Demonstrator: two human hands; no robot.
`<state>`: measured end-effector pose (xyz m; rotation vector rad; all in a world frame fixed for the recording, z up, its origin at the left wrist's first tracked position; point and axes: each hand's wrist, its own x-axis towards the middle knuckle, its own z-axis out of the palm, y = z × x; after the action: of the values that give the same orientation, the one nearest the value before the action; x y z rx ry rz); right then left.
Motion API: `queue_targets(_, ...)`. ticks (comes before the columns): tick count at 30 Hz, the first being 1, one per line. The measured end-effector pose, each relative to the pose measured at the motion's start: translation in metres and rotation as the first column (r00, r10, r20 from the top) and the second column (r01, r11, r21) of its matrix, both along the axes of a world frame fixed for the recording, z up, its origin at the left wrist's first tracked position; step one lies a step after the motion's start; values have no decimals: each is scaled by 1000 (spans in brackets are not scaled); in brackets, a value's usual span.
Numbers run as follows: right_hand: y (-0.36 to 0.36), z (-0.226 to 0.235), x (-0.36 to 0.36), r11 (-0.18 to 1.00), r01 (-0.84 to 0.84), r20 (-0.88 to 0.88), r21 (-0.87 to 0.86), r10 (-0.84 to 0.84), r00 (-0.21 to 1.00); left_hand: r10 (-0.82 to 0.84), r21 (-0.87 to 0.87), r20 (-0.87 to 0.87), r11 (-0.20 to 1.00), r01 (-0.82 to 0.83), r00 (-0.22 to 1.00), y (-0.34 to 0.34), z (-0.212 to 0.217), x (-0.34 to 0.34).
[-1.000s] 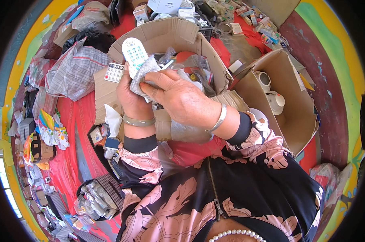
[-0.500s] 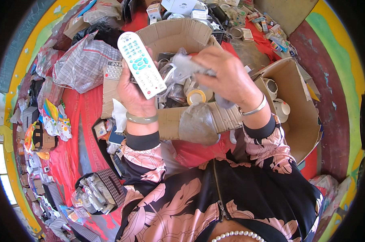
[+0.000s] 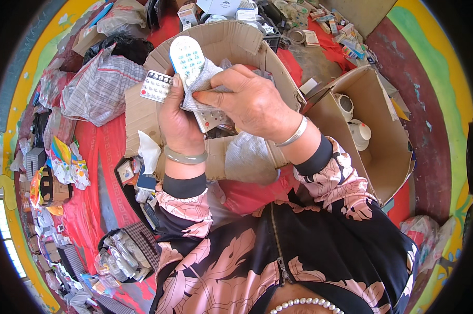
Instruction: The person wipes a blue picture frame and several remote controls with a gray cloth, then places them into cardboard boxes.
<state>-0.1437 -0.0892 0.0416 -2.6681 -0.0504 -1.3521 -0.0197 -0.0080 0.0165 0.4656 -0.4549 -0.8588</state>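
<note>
A white remote control [image 3: 186, 58] is held upright in the left hand [image 3: 180, 123], long axis pointing away; a grey cloth [image 3: 201, 83] is pressed against it by the right hand [image 3: 252, 102].

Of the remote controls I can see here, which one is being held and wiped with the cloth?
The white remote with green buttons, upright in the left hand; the right hand presses a grey cloth against it. The other white remote lies untouched on the cardboard box flap.
</note>
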Motion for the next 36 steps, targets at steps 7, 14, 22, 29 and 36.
queue_targets(7,-21,9,-16,1000,7,-76,-24,-9,997,-37,-5,-16,999,37,999,0,1,6)
queue_targets(14,-33,10,-19,981,107,65,162,-118,991,-38,18,-64,999,39,997,-2,-1,4)
queue_targets(22,1,-12,3,979,115,-4,169,-116,993,-28,30,-114,999,32,993,-5,-9,1)
queue_targets(29,5,-17,5,953,-63,-40,296,78,996,-42,-101,-130,994,29,991,-2,-10,20)
queue_targets(36,-32,1,-20,376,-140,73,916,187,980,-163,-207,-235,972,115,958,-1,-6,19)
